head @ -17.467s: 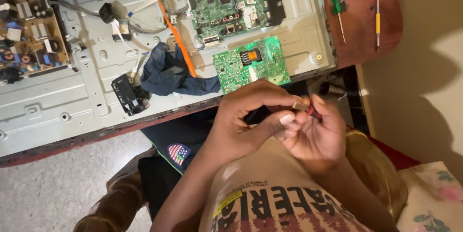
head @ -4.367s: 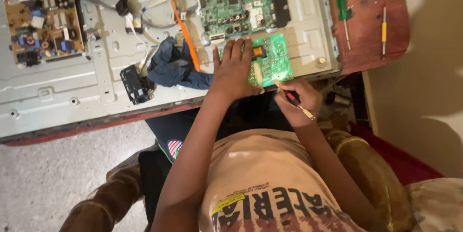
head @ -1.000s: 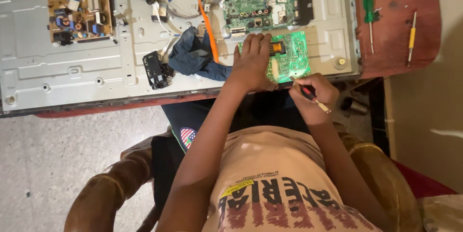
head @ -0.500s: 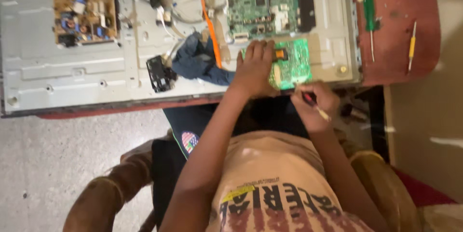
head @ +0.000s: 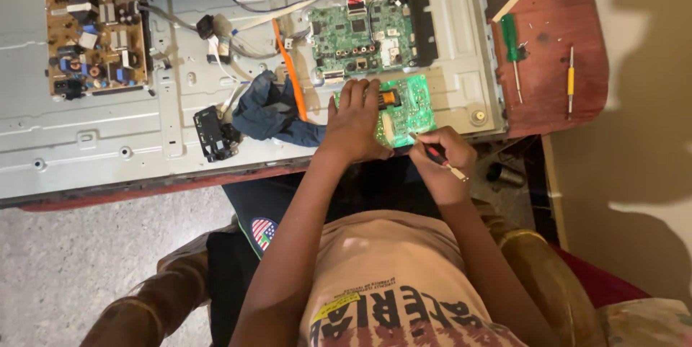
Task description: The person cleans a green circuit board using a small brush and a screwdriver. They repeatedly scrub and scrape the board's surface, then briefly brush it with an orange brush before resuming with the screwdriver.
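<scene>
Green and brightly lit, a small circuit board (head: 405,105) lies on the near right corner of a grey metal panel (head: 94,152), just below a larger green circuit board (head: 360,30). The left hand (head: 355,122) lies flat and open on the small board's left part, fingers spread, pressing it down. The right hand (head: 445,163) is closed around a small tool with a dark and red handle (head: 437,154); its tip touches the board's lower edge. A crumpled blue cloth (head: 270,110) and an orange ribbon cable (head: 290,69) lie just left of the left hand. A brown board (head: 97,44) sits well apart at the panel's far left. On the reddish desk (head: 548,80) lie a green-handled screwdriver (head: 512,48) and a yellow-handled screwdriver (head: 570,80).
</scene>
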